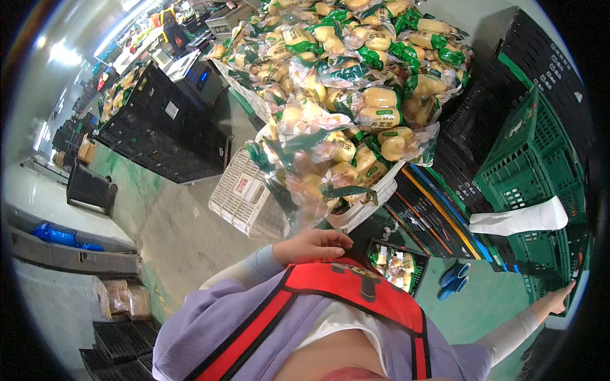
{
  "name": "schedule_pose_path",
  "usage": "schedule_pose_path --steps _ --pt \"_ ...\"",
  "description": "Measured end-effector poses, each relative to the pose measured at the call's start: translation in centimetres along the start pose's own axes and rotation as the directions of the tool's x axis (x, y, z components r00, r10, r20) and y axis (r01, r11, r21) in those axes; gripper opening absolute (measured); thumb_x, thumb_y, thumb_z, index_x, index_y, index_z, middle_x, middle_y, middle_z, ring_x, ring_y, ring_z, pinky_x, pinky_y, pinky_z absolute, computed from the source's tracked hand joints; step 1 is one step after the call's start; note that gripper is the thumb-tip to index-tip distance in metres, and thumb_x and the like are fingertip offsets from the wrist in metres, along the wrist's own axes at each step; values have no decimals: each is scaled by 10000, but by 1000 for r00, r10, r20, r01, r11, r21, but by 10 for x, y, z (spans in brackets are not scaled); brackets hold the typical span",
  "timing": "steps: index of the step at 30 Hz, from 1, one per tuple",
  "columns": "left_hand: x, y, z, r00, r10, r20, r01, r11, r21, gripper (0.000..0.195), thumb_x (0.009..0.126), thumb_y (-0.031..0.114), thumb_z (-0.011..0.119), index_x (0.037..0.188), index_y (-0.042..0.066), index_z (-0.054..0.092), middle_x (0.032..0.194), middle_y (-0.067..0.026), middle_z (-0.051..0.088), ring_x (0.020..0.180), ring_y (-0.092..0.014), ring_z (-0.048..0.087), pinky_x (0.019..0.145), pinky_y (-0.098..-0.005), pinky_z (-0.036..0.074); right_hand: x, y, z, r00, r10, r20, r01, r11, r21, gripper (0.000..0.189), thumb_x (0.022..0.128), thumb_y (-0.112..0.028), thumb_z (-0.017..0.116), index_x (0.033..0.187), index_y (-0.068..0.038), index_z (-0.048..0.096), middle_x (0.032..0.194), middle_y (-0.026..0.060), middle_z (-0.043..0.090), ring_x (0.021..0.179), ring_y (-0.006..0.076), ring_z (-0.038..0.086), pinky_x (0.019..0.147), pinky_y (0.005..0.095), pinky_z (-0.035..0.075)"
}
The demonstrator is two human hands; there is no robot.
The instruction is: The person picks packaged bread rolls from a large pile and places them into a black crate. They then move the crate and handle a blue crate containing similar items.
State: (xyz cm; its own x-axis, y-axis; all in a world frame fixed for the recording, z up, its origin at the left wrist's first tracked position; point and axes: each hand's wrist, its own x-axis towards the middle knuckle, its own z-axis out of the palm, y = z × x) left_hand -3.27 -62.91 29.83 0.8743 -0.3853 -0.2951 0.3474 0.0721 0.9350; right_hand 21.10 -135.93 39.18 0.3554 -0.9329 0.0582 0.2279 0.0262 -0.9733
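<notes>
My left hand (pixel 317 246) is in front of my chest, fingers loosely bent and nothing visible in it. Just beyond it rises a large heap of clear and green plastic bags (pixel 379 107) holding pale root vegetables, apparently lotus root. The nearest bags hang over the rim of a white plastic basket (pixel 364 214). Another white slatted basket (pixel 250 195) is at its left. At far right, my arm is stretched out and my right hand (pixel 556 299) grips the lower edge of a green plastic crate (pixel 529 162). A white paper or cloth strip (pixel 519 218) lies across that crate.
Stacked black crates (pixel 167 126) stand on the left, more bags on top. Black crates (pixel 476 109) also line the right. Blue boots (pixel 452 281) and a black crate of bagged produce (pixel 398 266) are on the floor. A person (pixel 172 28) is in the background.
</notes>
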Motion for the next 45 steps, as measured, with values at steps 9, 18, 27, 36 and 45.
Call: schedule_pose_path --steps 9,18,27,36,45 --pt "13 -6 3 998 -39 50 40 999 -16 382 912 199 536 1228 -4 469 1157 -77 543 1031 -123 511 881 -268 421 -10 -21 -8 955 253 157 -240 966 -99 650 738 -468 665 1246 -119 462 1253 78 472 1127 251 418 831 453 429" --pt "35 -12 2 987 -86 139 91 995 -35 321 908 177 547 1186 22 507 1086 -29 562 998 -83 507 848 -247 429 17 -23 -31 891 328 313 -325 944 -63 488 751 -394 683 1114 -109 525 1097 104 536 936 249 543 700 384 499" --pt "42 -6 9 974 -167 151 190 970 -150 316 920 84 499 1230 24 476 1148 -48 540 1037 -114 520 906 -260 416 -61 -24 -23 909 362 208 -365 931 -24 503 769 -393 620 1153 -114 455 1108 127 485 947 299 515 731 436 511" --pt "60 -14 9 960 -218 179 234 970 -73 288 923 77 492 1207 24 493 1125 -26 546 1047 -100 503 909 -256 408 -31 -20 -69 700 513 497 -562 825 -61 507 796 -288 577 1083 96 413 997 258 485 908 390 546 721 394 549" --pt "75 -17 25 963 -220 153 210 974 81 318 907 155 549 1196 30 500 1034 -13 585 907 -65 548 742 -207 461 -104 -2 -86 770 494 404 -546 838 14 396 791 -291 610 1040 1 514 972 150 583 864 272 591 689 382 550"
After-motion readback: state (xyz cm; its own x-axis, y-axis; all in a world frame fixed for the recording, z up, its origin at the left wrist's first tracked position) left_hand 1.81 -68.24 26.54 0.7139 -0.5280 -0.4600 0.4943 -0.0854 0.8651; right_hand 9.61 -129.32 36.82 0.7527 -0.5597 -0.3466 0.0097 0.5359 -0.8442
